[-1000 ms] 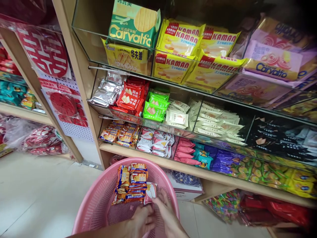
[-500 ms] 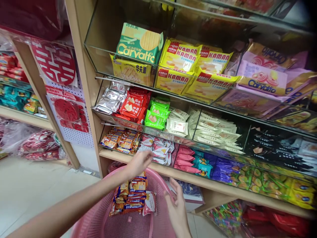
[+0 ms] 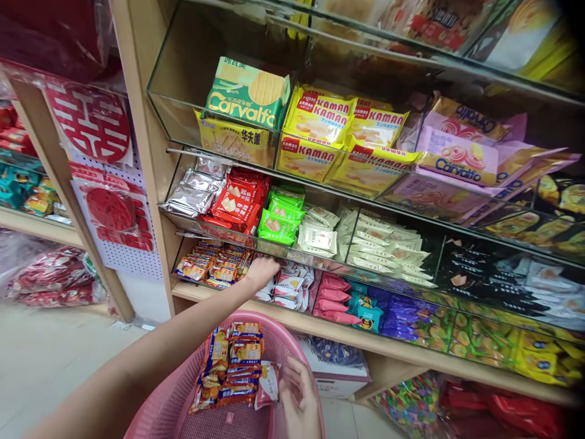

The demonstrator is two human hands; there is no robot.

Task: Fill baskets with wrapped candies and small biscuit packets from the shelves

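Observation:
My left hand (image 3: 264, 272) reaches over the front of the lowest shelf bin, at the white and pink packets (image 3: 292, 286); its fingertips are hidden. Beside that bin lie orange and blue snack packs (image 3: 223, 265). Below stands a pink basket (image 3: 159, 396) holding several orange and blue packs (image 3: 244, 350) and one white and pink packet (image 3: 267, 384). Inside the basket's right side, close to that packet, my right hand (image 3: 300, 396) is open with curved fingers and holds nothing visible.
Glass-fronted shelves hold yellow Kaman packs (image 3: 320, 116), red packets (image 3: 237, 198) and green packets (image 3: 280, 219). A wooden shelf edge (image 3: 388, 344) runs above the basket. Behind the basket is a white box (image 3: 338, 381).
My left hand has moved up from above the basket to the shelf bin. My right hand has come down and left inside the basket's rim. The view has shifted slightly.

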